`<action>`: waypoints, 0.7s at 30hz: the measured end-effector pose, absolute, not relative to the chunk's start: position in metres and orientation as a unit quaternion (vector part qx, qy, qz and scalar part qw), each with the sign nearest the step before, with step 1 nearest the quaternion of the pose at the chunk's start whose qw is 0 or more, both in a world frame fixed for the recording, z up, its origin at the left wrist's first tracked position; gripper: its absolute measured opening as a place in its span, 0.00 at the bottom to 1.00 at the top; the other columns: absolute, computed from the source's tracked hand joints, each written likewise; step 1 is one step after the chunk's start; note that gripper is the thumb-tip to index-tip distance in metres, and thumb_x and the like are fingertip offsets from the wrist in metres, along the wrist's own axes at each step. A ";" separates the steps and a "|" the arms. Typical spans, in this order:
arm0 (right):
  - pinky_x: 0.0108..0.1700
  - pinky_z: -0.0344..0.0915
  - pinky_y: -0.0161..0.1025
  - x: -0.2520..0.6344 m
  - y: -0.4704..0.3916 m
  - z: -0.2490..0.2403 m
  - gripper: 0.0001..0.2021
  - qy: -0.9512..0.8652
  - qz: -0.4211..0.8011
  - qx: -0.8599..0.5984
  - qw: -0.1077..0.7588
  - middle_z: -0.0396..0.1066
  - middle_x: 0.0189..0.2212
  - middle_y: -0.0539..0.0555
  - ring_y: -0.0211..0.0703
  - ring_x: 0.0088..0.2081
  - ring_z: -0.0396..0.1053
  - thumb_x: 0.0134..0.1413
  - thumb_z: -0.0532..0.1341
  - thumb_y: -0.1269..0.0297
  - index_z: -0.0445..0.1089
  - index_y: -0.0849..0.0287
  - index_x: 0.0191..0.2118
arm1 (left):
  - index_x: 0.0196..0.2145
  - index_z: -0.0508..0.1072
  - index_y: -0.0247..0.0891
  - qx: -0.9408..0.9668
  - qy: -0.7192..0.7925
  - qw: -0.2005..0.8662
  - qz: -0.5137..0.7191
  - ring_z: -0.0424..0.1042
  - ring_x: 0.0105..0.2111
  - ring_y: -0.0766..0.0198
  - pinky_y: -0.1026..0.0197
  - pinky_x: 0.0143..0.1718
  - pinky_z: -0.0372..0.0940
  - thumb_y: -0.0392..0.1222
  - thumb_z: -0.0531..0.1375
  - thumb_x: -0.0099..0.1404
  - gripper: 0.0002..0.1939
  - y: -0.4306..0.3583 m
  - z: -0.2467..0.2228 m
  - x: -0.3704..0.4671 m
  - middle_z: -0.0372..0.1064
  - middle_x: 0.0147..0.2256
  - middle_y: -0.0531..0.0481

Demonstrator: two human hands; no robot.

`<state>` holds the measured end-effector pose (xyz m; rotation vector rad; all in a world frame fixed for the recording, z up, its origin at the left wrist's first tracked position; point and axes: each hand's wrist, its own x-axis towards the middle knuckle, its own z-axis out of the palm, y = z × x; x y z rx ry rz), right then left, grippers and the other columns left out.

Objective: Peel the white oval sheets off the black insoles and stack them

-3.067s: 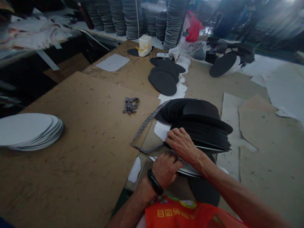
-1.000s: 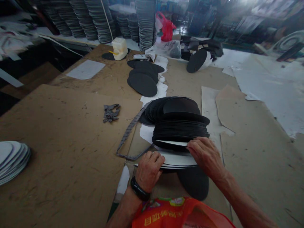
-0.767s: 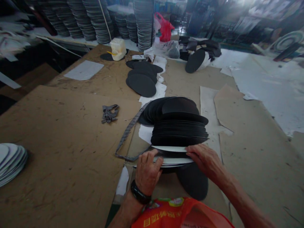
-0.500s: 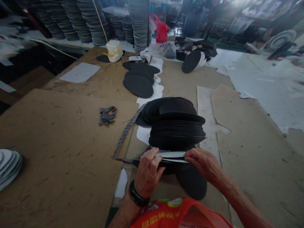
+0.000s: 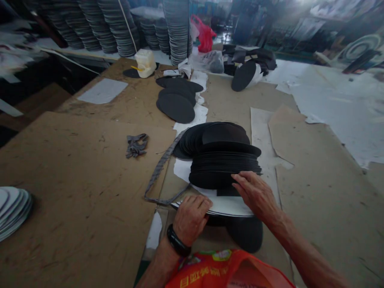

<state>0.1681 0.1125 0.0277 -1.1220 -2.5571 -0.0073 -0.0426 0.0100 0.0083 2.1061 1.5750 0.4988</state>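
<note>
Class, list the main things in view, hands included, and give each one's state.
White-faced discs: stacked, edges slightly offset
Black disc stack: layered
Left hand: curled over the White-faced discs' edge
Right hand: fingers extended by the Black disc stack, contact unclear
Grey strip: bent
Grey scrap: crumpled
Jug: upright, cap unclear
Red bag: crumpled
White disc pile: fanned, partly cropped
Wristband: worn on left wrist

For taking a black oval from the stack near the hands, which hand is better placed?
Probably the right hand: its fingers are right at the front of the black oval stack, while the left hand holds the near edge of the white-topped ovals.
</note>
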 end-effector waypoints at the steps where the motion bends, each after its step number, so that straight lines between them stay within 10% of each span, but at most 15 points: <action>1: 0.41 0.67 0.41 0.168 0.112 0.027 0.11 -0.901 -0.009 -0.394 0.182 0.68 0.38 0.58 0.45 0.39 0.67 0.59 0.55 0.66 0.69 0.60 0.46 | 0.41 0.66 0.39 0.766 0.572 0.234 0.176 0.65 0.42 0.55 0.51 0.43 0.62 0.26 0.57 0.53 0.18 0.010 0.008 -0.043 0.68 0.43 0.49; 21: 0.40 0.61 0.41 0.164 0.113 0.037 0.09 -0.900 0.017 -0.413 0.137 0.70 0.36 0.56 0.45 0.37 0.66 0.61 0.53 0.65 0.69 0.58 0.42 | 0.41 0.65 0.40 0.768 0.579 0.208 0.178 0.66 0.42 0.57 0.52 0.42 0.62 0.27 0.58 0.52 0.19 0.012 0.008 -0.043 0.69 0.42 0.50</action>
